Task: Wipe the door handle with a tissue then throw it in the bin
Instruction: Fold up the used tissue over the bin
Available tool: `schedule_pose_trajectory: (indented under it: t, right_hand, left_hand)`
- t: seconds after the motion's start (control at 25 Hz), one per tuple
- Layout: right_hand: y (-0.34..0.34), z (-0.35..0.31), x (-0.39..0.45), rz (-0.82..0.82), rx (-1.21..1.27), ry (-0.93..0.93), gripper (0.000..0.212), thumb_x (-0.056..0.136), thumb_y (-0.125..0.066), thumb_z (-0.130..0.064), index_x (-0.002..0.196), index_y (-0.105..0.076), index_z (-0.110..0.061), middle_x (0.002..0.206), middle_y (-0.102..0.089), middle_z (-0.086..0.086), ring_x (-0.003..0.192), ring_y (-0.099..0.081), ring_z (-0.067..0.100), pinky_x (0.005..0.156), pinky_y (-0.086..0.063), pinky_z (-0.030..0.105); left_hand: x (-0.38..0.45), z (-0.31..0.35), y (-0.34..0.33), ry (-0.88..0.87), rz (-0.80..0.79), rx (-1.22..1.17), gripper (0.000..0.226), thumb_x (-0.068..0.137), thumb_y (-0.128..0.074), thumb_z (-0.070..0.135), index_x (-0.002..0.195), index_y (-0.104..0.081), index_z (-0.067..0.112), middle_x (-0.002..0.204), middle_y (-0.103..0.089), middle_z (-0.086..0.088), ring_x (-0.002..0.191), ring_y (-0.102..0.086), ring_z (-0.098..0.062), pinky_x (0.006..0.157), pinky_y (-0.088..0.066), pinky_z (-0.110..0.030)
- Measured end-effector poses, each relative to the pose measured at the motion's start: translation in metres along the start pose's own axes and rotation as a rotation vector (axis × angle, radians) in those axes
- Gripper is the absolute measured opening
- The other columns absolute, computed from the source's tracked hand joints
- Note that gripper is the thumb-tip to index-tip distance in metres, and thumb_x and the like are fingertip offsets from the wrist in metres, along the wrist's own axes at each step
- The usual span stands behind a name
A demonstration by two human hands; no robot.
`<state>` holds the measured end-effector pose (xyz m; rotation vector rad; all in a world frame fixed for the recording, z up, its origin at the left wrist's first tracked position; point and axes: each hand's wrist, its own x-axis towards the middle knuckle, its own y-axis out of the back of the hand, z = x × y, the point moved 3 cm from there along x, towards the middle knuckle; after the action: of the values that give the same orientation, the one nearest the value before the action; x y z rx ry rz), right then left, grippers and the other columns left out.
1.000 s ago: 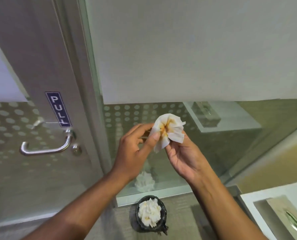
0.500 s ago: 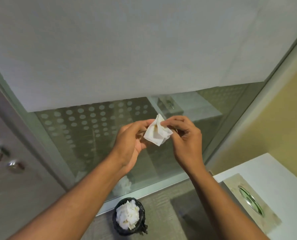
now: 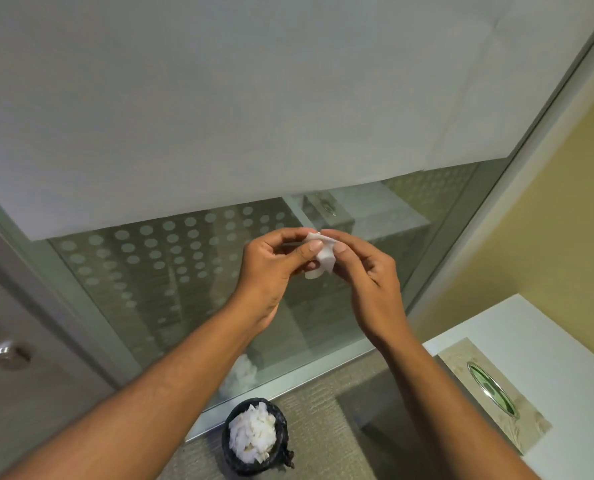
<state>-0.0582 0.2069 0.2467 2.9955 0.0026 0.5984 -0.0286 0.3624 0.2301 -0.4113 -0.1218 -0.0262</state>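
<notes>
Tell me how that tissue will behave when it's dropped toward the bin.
The tissue looks limp and very light: it folds and creases between the left hand and right hand, so it may flutter off course. Balled tighter, it would probably fall straighter. The bin is small and already heaped with tissues, so it could bounce or slide off.

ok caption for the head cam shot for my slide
Both hands, left hand and right hand, crumple a white tissue above a tissue-filled bin.
</notes>
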Motion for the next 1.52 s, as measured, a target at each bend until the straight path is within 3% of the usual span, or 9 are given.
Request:
schedule_pose_trajectory:
  t: [0.08, 0.24, 0.36, 0.56, 0.68, 0.88, 1.12, 1.32, 1.52]
  right_hand:
    - [-0.006, 0.001, 0.001, 0.003, 0.001, 0.009, 0.023, 0.101, -0.069, -0.025, 0.122, -0.075, -0.019, 0.115, -0.08, 0.0, 0.11, -0.076, 0.021, 0.095, -0.062, 0.044]
    - [-0.009, 0.009, 0.005, 0.183, -0.108, 0.004, 0.018, 0.094, -0.072, -0.003, 0.105, -0.081, -0.014, 0.103, -0.079, 0.001, 0.1, -0.076, 0.023, 0.09, -0.061, 0.056]
    - [-0.012, 0.016, 0.008, 0.267, -0.129, -0.071, 0.016, 0.086, -0.078, -0.004, 0.095, -0.084, -0.016, 0.094, -0.079, -0.001, 0.088, -0.075, 0.019, 0.084, -0.062, 0.055]
    - [-0.024, 0.036, 0.011, 0.246, 0.131, -0.274, 0.021, 0.088, -0.07, 0.0, 0.098, -0.085, -0.01, 0.093, -0.084, 0.011, 0.093, -0.08, 0.025, 0.086, -0.066, 0.039]
    - [-0.029, 0.046, 0.013, 0.22, 0.217, -0.296, 0.018, 0.09, -0.072, -0.011, 0.103, -0.084, -0.01, 0.1, -0.084, 0.012, 0.098, -0.079, 0.022, 0.088, -0.063, 0.033]
    - [-0.035, 0.082, 0.007, 0.2, 0.173, -0.334, 0.024, 0.086, -0.082, -0.004, 0.109, -0.079, -0.001, 0.106, -0.082, 0.018, 0.106, -0.078, 0.033, 0.099, -0.061, 0.049]
    - [-0.042, 0.159, -0.023, 0.148, -0.087, -0.3, 0.016, 0.084, -0.084, -0.002, 0.099, -0.083, -0.003, 0.103, -0.08, 0.012, 0.096, -0.078, 0.023, 0.087, -0.06, 0.03]
    - [-0.062, 0.251, -0.066, 0.036, -0.259, -0.279, 0.007, 0.086, -0.083, -0.007, 0.092, -0.085, -0.011, 0.097, -0.078, 0.0, 0.095, -0.075, 0.014, 0.08, -0.063, 0.031]
    - [-0.097, 0.364, -0.126, -0.048, -0.392, -0.307, 0.014, 0.088, -0.08, -0.005, 0.097, -0.085, -0.014, 0.102, -0.077, 0.0, 0.095, -0.074, 0.011, 0.076, -0.061, 0.029]
  left_hand:
    - [0.004, 0.003, 0.004, -0.021, 0.011, 0.023, 0.018, 0.088, -0.085, 0.004, 0.089, -0.086, 0.022, 0.092, -0.084, -0.006, 0.085, -0.08, -0.014, 0.072, -0.063, -0.022]
    - [0.006, 0.004, 0.014, 0.0, 0.022, 0.047, 0.027, 0.091, -0.082, -0.001, 0.086, -0.085, 0.025, 0.092, -0.084, -0.001, 0.089, -0.08, -0.012, 0.077, -0.064, -0.022]
    - [0.005, -0.001, 0.021, 0.047, -0.019, -0.002, 0.025, 0.09, -0.082, 0.0, 0.088, -0.086, 0.025, 0.097, -0.085, -0.005, 0.092, -0.081, -0.016, 0.081, -0.066, -0.025]
    - [0.011, -0.017, 0.034, 0.093, -0.02, 0.002, 0.03, 0.091, -0.079, -0.008, 0.093, -0.084, 0.021, 0.1, -0.085, -0.01, 0.093, -0.082, -0.019, 0.084, -0.065, -0.024]
    - [0.021, -0.029, 0.041, 0.077, -0.029, 0.033, 0.036, 0.089, -0.079, -0.012, 0.089, -0.085, 0.023, 0.094, -0.084, -0.003, 0.091, -0.08, -0.014, 0.085, -0.065, -0.025]
    - [0.021, -0.062, 0.055, 0.142, -0.041, 0.147, 0.04, 0.087, -0.076, -0.018, 0.091, -0.081, 0.021, 0.09, -0.083, 0.005, 0.089, -0.076, -0.008, 0.086, -0.06, -0.021]
    - [0.006, -0.132, 0.103, 0.349, -0.009, 0.061, 0.03, 0.089, -0.081, -0.007, 0.103, -0.081, 0.02, 0.097, -0.081, 0.002, 0.096, -0.078, -0.014, 0.09, -0.064, -0.026]
    - [-0.009, -0.217, 0.16, 0.357, -0.01, 0.354, 0.03, 0.09, -0.079, -0.013, 0.101, -0.077, 0.015, 0.089, -0.077, 0.003, 0.084, -0.076, -0.006, 0.084, -0.062, -0.022]
    - [-0.04, -0.313, 0.227, 0.305, 0.017, 0.761, 0.019, 0.089, -0.073, 0.007, 0.098, -0.08, 0.022, 0.105, -0.078, 0.005, 0.099, -0.075, -0.008, 0.085, -0.058, -0.021]
